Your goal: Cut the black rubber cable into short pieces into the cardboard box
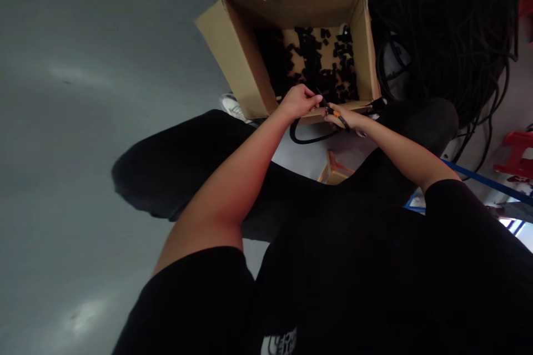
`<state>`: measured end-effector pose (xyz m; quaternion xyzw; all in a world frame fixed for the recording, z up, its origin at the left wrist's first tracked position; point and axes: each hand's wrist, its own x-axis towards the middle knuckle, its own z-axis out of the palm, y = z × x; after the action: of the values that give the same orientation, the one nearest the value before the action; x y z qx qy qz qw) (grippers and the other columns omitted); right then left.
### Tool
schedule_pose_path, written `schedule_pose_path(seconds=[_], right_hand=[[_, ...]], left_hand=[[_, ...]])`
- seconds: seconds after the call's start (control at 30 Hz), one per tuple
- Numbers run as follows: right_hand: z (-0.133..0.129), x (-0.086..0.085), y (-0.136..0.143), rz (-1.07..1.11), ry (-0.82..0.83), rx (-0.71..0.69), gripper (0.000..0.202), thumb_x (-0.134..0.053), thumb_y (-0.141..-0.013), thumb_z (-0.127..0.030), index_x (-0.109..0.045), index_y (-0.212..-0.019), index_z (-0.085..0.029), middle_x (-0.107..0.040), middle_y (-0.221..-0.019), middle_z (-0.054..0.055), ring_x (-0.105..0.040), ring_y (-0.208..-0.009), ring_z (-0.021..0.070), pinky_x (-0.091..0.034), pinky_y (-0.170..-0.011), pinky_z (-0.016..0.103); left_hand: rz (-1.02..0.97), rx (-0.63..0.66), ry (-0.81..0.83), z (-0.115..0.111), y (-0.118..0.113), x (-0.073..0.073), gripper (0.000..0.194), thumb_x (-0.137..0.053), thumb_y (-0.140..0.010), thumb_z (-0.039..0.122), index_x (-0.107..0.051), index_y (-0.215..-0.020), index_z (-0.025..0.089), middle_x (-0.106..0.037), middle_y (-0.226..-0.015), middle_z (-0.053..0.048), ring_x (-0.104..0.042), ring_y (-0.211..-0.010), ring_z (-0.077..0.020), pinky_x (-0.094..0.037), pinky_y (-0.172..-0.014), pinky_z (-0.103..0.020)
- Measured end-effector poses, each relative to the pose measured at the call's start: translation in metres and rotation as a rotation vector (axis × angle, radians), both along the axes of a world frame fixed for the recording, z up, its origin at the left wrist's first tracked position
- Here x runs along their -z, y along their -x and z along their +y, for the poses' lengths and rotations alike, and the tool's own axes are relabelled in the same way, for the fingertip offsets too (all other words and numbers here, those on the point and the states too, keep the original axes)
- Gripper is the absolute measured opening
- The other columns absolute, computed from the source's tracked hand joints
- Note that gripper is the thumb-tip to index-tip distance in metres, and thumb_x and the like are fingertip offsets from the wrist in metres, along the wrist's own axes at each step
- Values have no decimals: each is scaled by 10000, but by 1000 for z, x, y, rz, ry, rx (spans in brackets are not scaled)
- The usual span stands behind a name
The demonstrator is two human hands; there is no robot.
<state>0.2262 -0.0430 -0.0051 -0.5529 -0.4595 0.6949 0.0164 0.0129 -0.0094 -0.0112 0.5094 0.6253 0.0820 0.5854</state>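
Note:
Both hands meet over the near edge of an open cardboard box that holds many small black pieces. In my right hand is a cutting tool with black and orange handles, its tip pointing toward the box. My left hand pinches at the tool's tip, where a black cable curves down from the fingers and loops back below my right hand. The exact end of the cable between the fingertips is too small to tell.
A large heap of black cables lies right of the box. Red stools stand at the far right. A wooden piece shows between my legs, and a white shoe sits beside the box.

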Motion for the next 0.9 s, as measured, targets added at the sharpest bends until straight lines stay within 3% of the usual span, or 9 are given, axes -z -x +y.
schedule_pose_path(seconds=[0.17,0.37,0.6,0.7,0.8,0.9], right_hand=[[-2,3,1,-6,10,4,216,-745,-1260,-198,-572,-1150,-264,-567,-809,-85,-556,-644,122,-444,-565,165],[1,-2,1,-10,10,10,202,-662,-1236,-110,-592,-1113,-254,-582,-827,-66,-557,-670,137,-459,-585,175],[1,-7,2,36,24,25,193,-669,-1253,-98,-618,-1139,-245,-576,-812,-73,-585,-663,135,-489,-583,172],[0,-7,1,21,3,31,224,-705,-1302,-176,-589,-1127,-254,-575,-778,-83,-572,-609,117,-461,-536,155],[2,-10,0,-34,-26,62,284,-740,-1352,-352,-585,-1134,-256,-576,-746,-81,-573,-566,119,-451,-495,163],[4,-16,1,-66,-23,103,433,-843,-1314,-524,-577,-1102,-257,-536,-696,-89,-524,-534,116,-455,-470,171]], left_hand=[[12,35,-19,1,0,-5,344,-854,-1121,343,-772,-813,212,-645,-660,-15,-555,-658,-200,-427,-729,-329],[8,31,10,0,-1,-9,321,-840,-1128,285,-749,-827,220,-630,-672,-16,-561,-666,-199,-460,-759,-320],[-4,85,-44,2,3,-2,300,-822,-1140,391,-791,-896,220,-639,-658,-17,-569,-654,-201,-453,-707,-307],[-14,58,-16,2,0,-1,261,-832,-1143,335,-763,-919,219,-675,-710,-23,-594,-666,-199,-483,-730,-304],[-3,-66,14,0,-4,-2,145,-867,-1092,203,-724,-1081,226,-741,-848,-20,-696,-740,-207,-565,-803,-303],[69,-87,-16,-2,-2,-4,259,-884,-1053,149,-667,-1152,250,-766,-917,-15,-767,-822,-242,-606,-874,-330]])
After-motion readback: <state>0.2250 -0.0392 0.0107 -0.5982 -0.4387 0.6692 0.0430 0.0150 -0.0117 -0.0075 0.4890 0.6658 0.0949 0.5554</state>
